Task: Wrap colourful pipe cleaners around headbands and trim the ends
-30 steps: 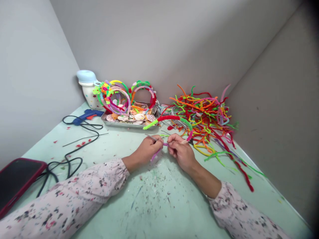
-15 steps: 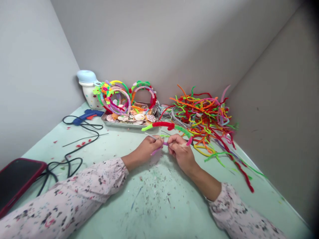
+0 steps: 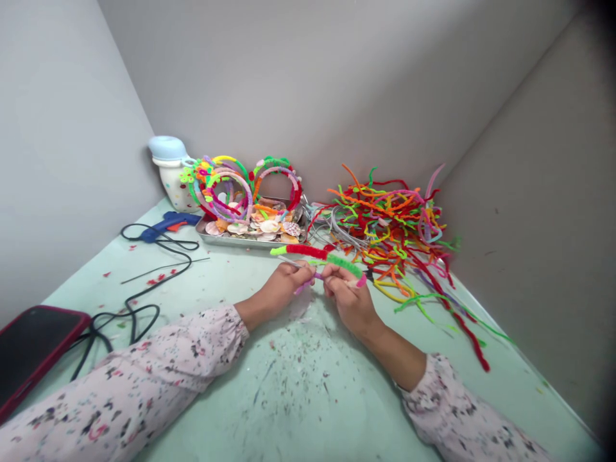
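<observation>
Both hands meet above the table on a curved headband (image 3: 344, 263) wrapped in pipe cleaners of bright green, red, green and pink. My left hand (image 3: 287, 282) pinches its bare grey end, which sticks out past the thumb, and a purple pipe cleaner (image 3: 317, 276) at that spot. Fingers closed, my right hand (image 3: 350, 298) grips the band just to the right of the purple, by a pale wrapped stretch. The rest of the band arches over the right knuckles, its bright green tip pointing left. Fingers partly hide the purple pipe cleaner.
Behind stand a metal tray (image 3: 240, 242) of seashells with wrapped headbands (image 3: 231, 192) on it, and a white cup (image 3: 173, 176). A tangled pipe cleaner pile (image 3: 389, 212) lies back right. At left are a blue glue gun (image 3: 161, 226), its black cord (image 3: 144, 308) and a phone (image 3: 38, 346).
The headband has turned in my hands: its arch has dropped lower and its green tip has shifted slightly left. Both hands stay almost in place, still gripping it.
</observation>
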A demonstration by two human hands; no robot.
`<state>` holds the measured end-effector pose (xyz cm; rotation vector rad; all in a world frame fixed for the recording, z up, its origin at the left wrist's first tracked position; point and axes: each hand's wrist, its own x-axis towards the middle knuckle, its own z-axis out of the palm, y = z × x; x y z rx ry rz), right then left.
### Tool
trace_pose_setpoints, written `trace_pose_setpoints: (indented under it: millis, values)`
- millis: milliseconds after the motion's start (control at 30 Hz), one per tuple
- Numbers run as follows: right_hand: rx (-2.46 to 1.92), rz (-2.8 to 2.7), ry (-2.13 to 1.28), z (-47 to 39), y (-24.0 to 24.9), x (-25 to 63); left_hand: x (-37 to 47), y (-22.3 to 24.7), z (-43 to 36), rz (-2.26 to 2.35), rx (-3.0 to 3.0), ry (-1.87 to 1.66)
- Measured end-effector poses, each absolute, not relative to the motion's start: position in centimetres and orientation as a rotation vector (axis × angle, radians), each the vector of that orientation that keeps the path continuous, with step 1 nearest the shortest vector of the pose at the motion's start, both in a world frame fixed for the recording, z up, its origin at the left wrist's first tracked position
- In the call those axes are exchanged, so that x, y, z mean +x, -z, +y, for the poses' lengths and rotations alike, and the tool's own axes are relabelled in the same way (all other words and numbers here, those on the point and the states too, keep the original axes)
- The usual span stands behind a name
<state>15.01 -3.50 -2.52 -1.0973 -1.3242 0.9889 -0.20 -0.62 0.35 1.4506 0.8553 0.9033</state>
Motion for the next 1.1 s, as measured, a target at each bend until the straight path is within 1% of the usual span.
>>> trace_pose_setpoints:
  millis: [233,533,1100]
  values:
    - [-1.172,-1.178,-1.095,-3.2,0.8,15.0,-0.1,0.7,0.0,0.836,1.336,-0.908]
    - [-1.048,-1.055,-1.181,-2.4,2.3,15.7,0.0,0.8,0.0,0.861,1.382,-0.873]
    - [-1.008,-1.028,-1.248,-2.2,2.2,15.7,0.1,0.6,-0.1,0.841,1.404,-0.948]
